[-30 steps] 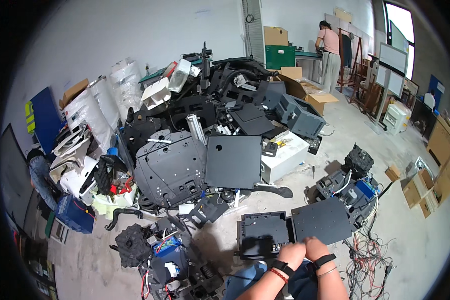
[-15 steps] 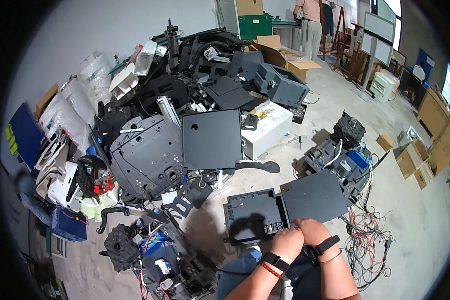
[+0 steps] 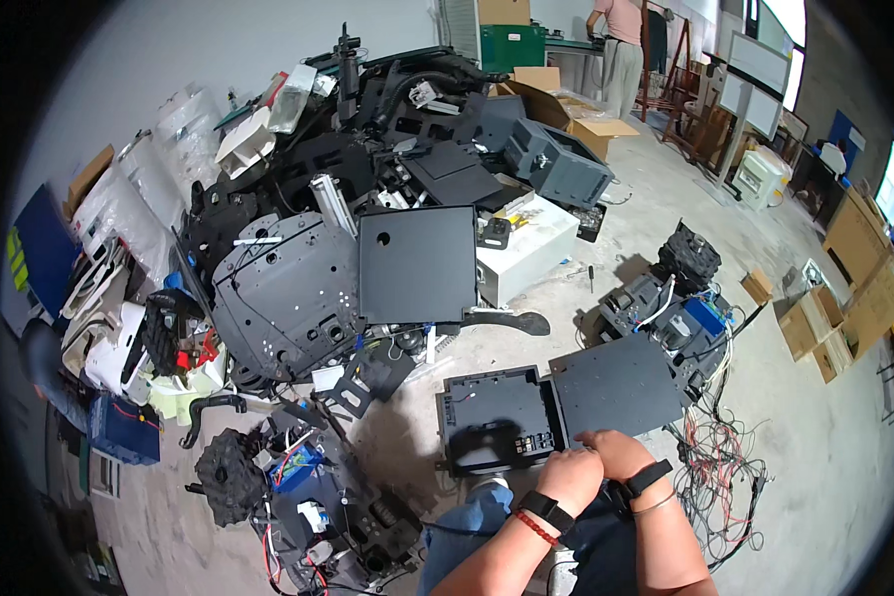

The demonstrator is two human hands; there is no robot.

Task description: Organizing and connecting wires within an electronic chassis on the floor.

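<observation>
My left hand [image 3: 572,477] and my right hand [image 3: 622,458] are close together in front of my knees, fingers curled in. What they hold between them, if anything, is hidden by the backs of the hands. Just beyond them lies an open dark grey metal box [image 3: 450,425], shallow and rectangular, with a small block of terminals [image 3: 534,444] in its near right corner. Its flat lid [image 3: 616,385] is folded out to the right, and my right fingers are at the lid's near left corner.
A large heap of black machine parts [image 3: 313,169] rises at the far left. Wheeled chassis units stand at the near left [image 3: 343,517] and the right [image 3: 656,308]. Tangled cables [image 3: 720,487] spread on the floor to the right. Another person [image 3: 623,60] stands at the back.
The view has shifted slightly, moving the scene a little up and left. Both hands stay together by the box's near right corner, with hardly any movement.
</observation>
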